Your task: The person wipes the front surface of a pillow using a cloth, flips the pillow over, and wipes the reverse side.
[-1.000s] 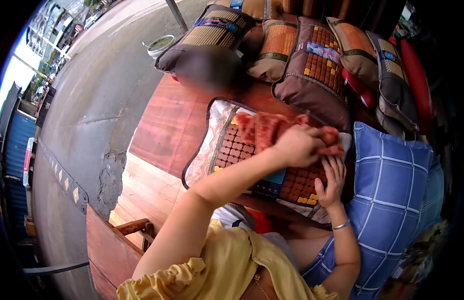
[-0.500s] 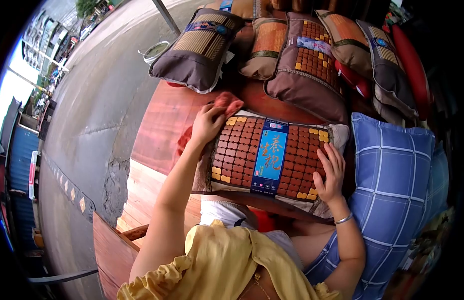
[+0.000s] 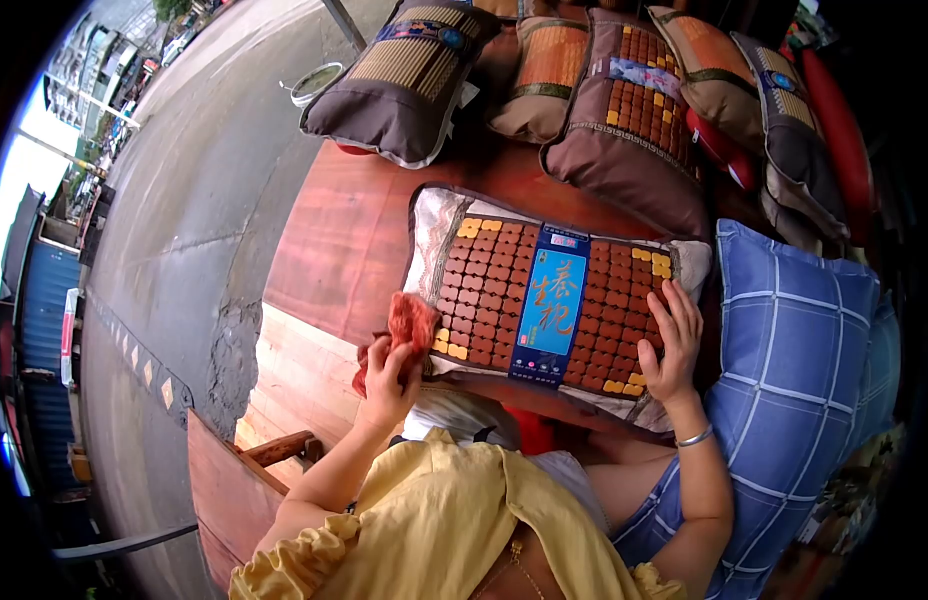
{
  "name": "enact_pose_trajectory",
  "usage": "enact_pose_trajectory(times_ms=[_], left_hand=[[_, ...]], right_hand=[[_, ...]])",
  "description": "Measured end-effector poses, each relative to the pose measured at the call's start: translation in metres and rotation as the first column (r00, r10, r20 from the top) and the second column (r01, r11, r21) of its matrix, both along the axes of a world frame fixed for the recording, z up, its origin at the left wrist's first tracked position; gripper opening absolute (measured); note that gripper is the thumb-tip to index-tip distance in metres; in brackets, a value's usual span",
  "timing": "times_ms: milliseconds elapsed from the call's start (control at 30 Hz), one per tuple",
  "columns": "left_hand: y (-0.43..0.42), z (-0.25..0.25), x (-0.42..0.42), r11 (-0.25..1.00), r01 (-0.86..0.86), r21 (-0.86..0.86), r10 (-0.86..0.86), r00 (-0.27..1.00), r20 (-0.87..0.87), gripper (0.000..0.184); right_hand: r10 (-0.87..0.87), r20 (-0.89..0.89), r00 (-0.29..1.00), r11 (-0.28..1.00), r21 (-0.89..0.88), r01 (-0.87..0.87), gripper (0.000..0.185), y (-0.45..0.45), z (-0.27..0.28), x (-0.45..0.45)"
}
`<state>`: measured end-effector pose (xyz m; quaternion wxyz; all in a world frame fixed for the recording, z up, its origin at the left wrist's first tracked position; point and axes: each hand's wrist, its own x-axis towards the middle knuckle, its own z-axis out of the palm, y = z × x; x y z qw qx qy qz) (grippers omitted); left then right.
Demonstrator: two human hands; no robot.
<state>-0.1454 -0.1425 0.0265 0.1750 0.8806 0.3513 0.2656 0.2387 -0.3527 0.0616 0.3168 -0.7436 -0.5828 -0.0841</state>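
A pillow [image 3: 484, 285] faced with brown and yellow tiles lies in front of me, a blue printed paper band [image 3: 551, 310] around its middle. At its near left corner, my left hand [image 3: 389, 378] is closed on a crumpled red cloth [image 3: 412, 322], which touches the pillow's edge. My right hand [image 3: 674, 345] lies flat on the pillow's right end, fingers stretched out and holding nothing. Part of the cloth is hidden under the left fingers.
The pillow rests on a reddish wooden table [image 3: 334, 230]. Several more pillows stand at the back, among them a grey one with a striped top [image 3: 384, 110]. A blue checked pillow [image 3: 784, 370] is at my right. A bucket [image 3: 314, 85] stands on the pavement beyond.
My left hand has moved with the red cloth from the pillow's far left corner toward me, down to the near left corner. The right hand stays on the pillow.
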Motion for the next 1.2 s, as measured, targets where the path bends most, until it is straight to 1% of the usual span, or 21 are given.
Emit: enact_pose_trajectory(times_ms=[100,167,200,233,300,367,400,433,500,533,600,633,700,800,833,933,967,1033,1067,1100,1200], left_hand=[[-0.013,-0.012,-0.002,1.000,-0.014,-0.022,0.015,0.999,0.050,0.046],[-0.014,-0.012,0.011,0.999,-0.043,0.011,0.041,0.990,0.137,0.046],[-0.018,0.000,0.023,0.999,-0.018,-0.039,0.024,0.986,0.167,0.046],[-0.019,0.009,0.035,0.999,0.029,0.043,-0.036,0.985,0.167,0.046],[-0.027,0.007,0.055,0.974,0.202,0.101,-0.218,0.955,0.199,0.044],[-0.033,0.023,0.079,0.925,0.355,0.138,-0.377,0.907,0.189,0.041],[-0.033,0.029,0.086,0.901,0.391,0.186,-0.414,0.904,0.105,0.039],[-0.028,0.027,0.086,0.902,0.390,0.185,-0.413,0.904,0.108,0.039],[-0.013,0.017,0.082,0.829,0.407,0.382,-0.457,0.888,0.045,0.038],[-0.002,0.016,0.080,0.828,0.350,0.438,-0.418,0.906,0.069,0.037],[0.013,0.009,0.067,0.946,0.103,0.308,-0.142,0.984,0.106,0.033],[0.025,0.005,0.060,0.956,0.032,0.293,-0.067,0.992,0.110,0.037],[0.041,-0.005,0.055,0.990,-0.116,0.077,0.099,0.977,0.188,0.042],[0.054,-0.011,0.063,0.974,-0.133,-0.183,0.193,0.910,0.368,0.039],[0.050,-0.009,0.066,0.974,-0.131,-0.184,0.192,0.910,0.368,0.039],[0.028,0.004,0.079,0.995,-0.086,-0.054,0.099,0.932,0.348,0.036],[0.017,0.009,0.086,0.998,-0.049,0.047,0.033,0.959,0.282,0.037],[-0.006,0.013,0.105,0.977,0.166,0.132,-0.196,0.945,0.260,0.038],[-0.017,0.026,0.122,0.920,0.279,0.274,-0.346,0.907,0.239,0.039],[-0.031,0.029,0.131,0.871,0.386,0.304,-0.447,0.879,0.166,0.038],[-0.057,0.027,0.154,0.776,0.512,0.368,-0.572,0.817,0.071,0.041]], right_hand=[[-0.002,0.002,1.000,1.000,-0.004,0.002,0.054,0.000,0.000,0.000],[0.000,0.016,1.000,1.000,-0.011,0.001,0.054,0.000,0.000,0.000],[0.001,0.030,1.000,1.000,-0.017,-0.001,0.054,0.000,0.001,0.000],[0.006,0.031,1.000,1.000,-0.017,-0.005,0.054,0.000,0.001,0.000],[-0.003,0.035,0.999,1.000,-0.024,0.004,0.054,0.000,0.000,0.000],[-0.003,0.024,1.000,1.000,-0.017,0.003,0.054,0.001,0.001,-0.001],[-0.006,0.009,1.000,1.000,-0.013,0.006,0.054,0.000,0.001,-0.001],[-0.004,0.011,1.000,1.000,-0.015,0.004,0.054,0.000,0.001,-0.002],[-0.028,0.017,0.999,0.999,-0.015,0.028,0.054,0.000,0.000,-0.005],[-0.030,0.015,0.999,0.999,-0.017,0.030,0.054,0.000,0.000,-0.006],[-0.056,0.023,0.998,0.998,-0.022,0.056,0.054,0.001,0.000,-0.009],[-0.062,0.020,0.998,0.998,-0.020,0.062,0.054,0.002,0.000,-0.010],[-0.066,0.026,0.997,0.997,-0.034,0.067,0.054,0.002,0.002,-0.012],[-0.074,0.038,0.997,0.997,-0.028,0.075,0.054,0.003,0.001,-0.013],[-0.076,0.039,0.996,0.997,-0.029,0.077,0.054,0.002,0.001,-0.014],[-0.081,0.045,0.996,0.995,-0.045,0.083,0.054,0.002,0.002,-0.014],[-0.083,0.041,0.996,0.996,-0.042,0.085,0.054,0.003,0.002,-0.014],[-0.076,0.039,0.996,0.996,-0.039,0.077,0.054,0.004,0.002,-0.015],[-0.074,0.040,0.996,0.997,-0.026,0.075,0.054,0.004,0.002,-0.015],[-0.075,0.041,0.996,0.997,-0.012,0.075,0.054,0.004,0.002,-0.014],[-0.074,0.042,0.996,0.997,-0.030,0.076,0.054,0.003,0.003,-0.014]])
